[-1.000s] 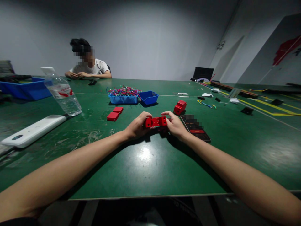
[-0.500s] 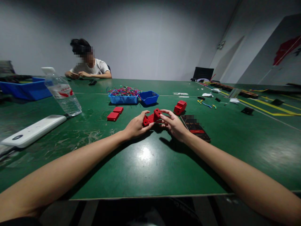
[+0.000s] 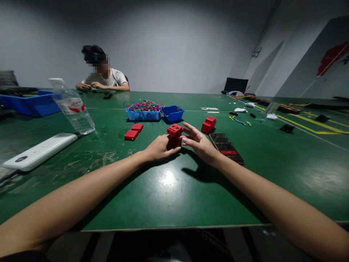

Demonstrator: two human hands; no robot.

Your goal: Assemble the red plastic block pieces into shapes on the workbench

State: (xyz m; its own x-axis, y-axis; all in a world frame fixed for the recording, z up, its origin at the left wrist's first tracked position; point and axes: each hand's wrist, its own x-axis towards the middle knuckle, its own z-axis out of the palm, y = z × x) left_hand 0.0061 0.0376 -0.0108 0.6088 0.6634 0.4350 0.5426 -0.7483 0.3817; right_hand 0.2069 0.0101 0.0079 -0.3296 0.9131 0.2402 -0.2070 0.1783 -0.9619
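Observation:
In the middle of the head view, my left hand (image 3: 159, 148) grips a red plastic block (image 3: 175, 130) with square holes in its top face. The block stands upright, and its lower part is partly covered by my fingers. My right hand (image 3: 200, 145) is beside it on the right, fingers spread apart; whether a fingertip touches the block I cannot tell. Another red block (image 3: 209, 124), stepped in shape, stands beyond my right hand. Two flat red square pieces (image 3: 131, 135) lie to the left, close together.
A dark phone (image 3: 227, 148) with a running timer lies right of my hand. Behind are a blue tray (image 3: 144, 115) full of coloured wires and a small blue tray (image 3: 173, 114). A bottle (image 3: 75, 109) and white power strip (image 3: 40, 151) are left. Someone (image 3: 105, 78) sits opposite.
The red block has turned from lying tilted between both hands to upright, holes facing up. My right hand's fingers have come off it and spread; my left hand keeps its hold.

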